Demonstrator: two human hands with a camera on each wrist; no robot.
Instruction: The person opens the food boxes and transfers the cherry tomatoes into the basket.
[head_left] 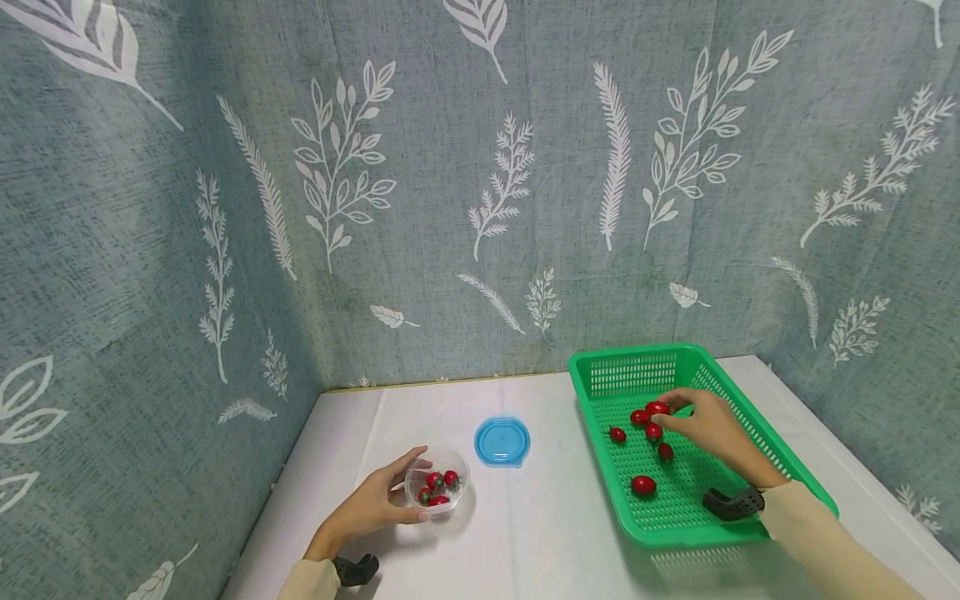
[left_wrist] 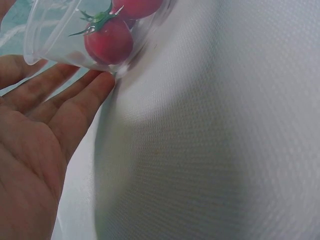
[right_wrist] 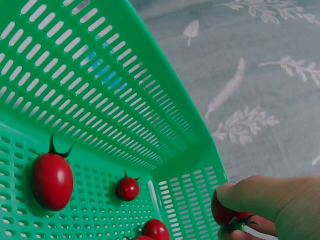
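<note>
At the left of the table, my left hand (head_left: pixel 371 504) holds a clear plastic container (head_left: pixel 442 457), thumb on the near side and fingers on the far side. Several cherry tomatoes (left_wrist: pixel 109 42) with green stems lie in it. Over the green basket (head_left: pixel 637 534), my right hand (head_left: pixel 708 427) pinches a cherry tomato (right_wrist: pixel 220 209) between thumb and fingers; its green stem points down in the right wrist view. More cherry tomatoes (head_left: pixel 643 486) are spread on the basket floor below and beside that hand.
A blue plastic lid (head_left: pixel 502 442) lies flat on the white table (head_left: pixel 547 517) between the container and the basket. Grey-green cloth (head_left: pixel 450 208) with white leaf prints hangs behind and along the sides. The basket has raised slotted walls.
</note>
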